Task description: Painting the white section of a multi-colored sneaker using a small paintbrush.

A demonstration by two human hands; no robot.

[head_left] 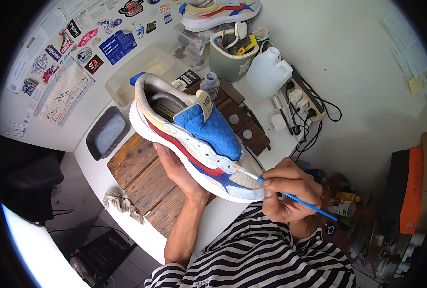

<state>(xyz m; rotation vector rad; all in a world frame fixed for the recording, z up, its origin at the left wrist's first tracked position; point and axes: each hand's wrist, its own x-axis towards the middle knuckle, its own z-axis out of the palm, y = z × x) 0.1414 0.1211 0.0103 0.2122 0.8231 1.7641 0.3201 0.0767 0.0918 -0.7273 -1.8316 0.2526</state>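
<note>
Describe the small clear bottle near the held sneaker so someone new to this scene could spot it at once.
Start at the wooden board on the white table, over which the left hand holds a multicoloured sneaker. Just beyond the shoe's tongue stands the small clear bottle. Its grey cap and small size set it apart from the bigger white jug to its right.

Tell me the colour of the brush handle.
Blue, seen in the head view: the brush in the right hand.
</note>
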